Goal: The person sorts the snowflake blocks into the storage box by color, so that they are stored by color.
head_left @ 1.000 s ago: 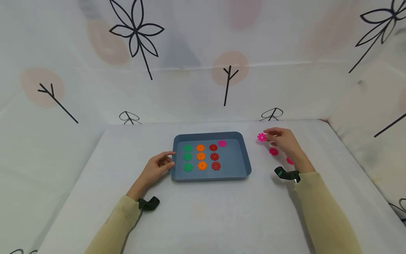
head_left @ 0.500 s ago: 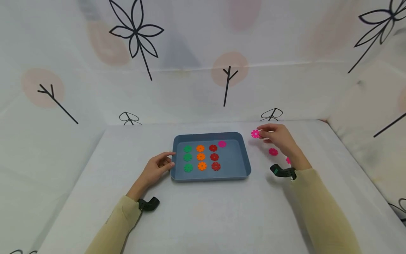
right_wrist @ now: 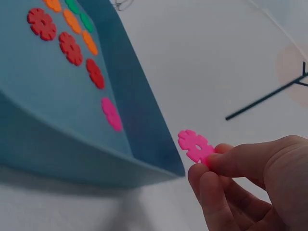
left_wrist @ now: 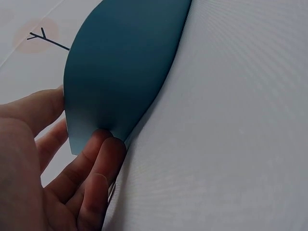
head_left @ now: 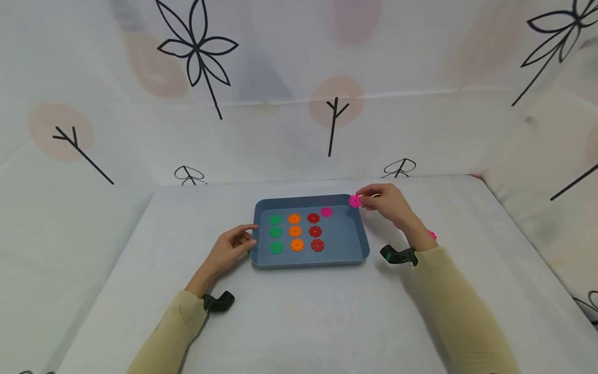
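My right hand (head_left: 386, 202) pinches a pink notched disc (head_left: 355, 201) between thumb and fingertips, over the back right corner of the blue tray (head_left: 345, 244). In the right wrist view this pink disc (right_wrist: 196, 146) is tilted just beyond the tray wall. My left hand (head_left: 229, 250) holds the tray's left edge. In the left wrist view its fingertips (left_wrist: 111, 149) touch the outer wall, and other parts of the hand reach behind the rim. Inside the tray lie columns of green discs (head_left: 276, 232), orange discs (head_left: 295, 231) and red discs (head_left: 315, 231), plus one pink disc (head_left: 326, 212) at the back.
Another pink disc (head_left: 432, 235) lies on the white table (head_left: 299, 322) by the right wrist, and a further one is mostly hidden behind the right hand. A printed cloth (head_left: 280, 140) hangs behind the table. Wrist cameras (head_left: 218, 302) are worn on both arms.
My right hand has moved left with the pink disc, from the table beside the tray to above its back right corner. The left hand and the tray have stayed in place.
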A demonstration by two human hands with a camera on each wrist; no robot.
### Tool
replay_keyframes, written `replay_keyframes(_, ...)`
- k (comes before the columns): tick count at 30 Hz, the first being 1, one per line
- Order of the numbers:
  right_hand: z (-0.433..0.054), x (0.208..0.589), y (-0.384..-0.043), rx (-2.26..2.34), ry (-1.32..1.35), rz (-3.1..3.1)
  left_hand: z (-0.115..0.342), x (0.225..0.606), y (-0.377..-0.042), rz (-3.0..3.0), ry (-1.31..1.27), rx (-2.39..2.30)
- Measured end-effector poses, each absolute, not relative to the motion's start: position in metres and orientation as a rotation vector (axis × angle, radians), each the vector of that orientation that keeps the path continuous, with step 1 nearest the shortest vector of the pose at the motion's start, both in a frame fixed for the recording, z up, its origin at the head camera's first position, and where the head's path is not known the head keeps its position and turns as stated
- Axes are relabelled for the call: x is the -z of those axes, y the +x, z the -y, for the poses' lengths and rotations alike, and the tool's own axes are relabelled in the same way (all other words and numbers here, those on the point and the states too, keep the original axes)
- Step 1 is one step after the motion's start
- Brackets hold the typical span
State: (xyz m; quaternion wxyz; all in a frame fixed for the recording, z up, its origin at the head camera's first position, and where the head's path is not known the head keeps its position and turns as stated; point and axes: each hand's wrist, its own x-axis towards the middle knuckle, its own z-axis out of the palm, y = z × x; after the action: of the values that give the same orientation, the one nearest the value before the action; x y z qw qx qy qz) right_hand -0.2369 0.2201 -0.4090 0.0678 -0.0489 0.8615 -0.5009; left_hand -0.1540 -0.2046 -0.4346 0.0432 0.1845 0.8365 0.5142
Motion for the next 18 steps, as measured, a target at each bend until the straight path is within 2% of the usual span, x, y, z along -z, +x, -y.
replay_keyframes(18,-0.175,0.418,-0.24,1.427,-0.383,-2.615,0.204,0.433,-0.153,-2.581,0.521,-1.549)
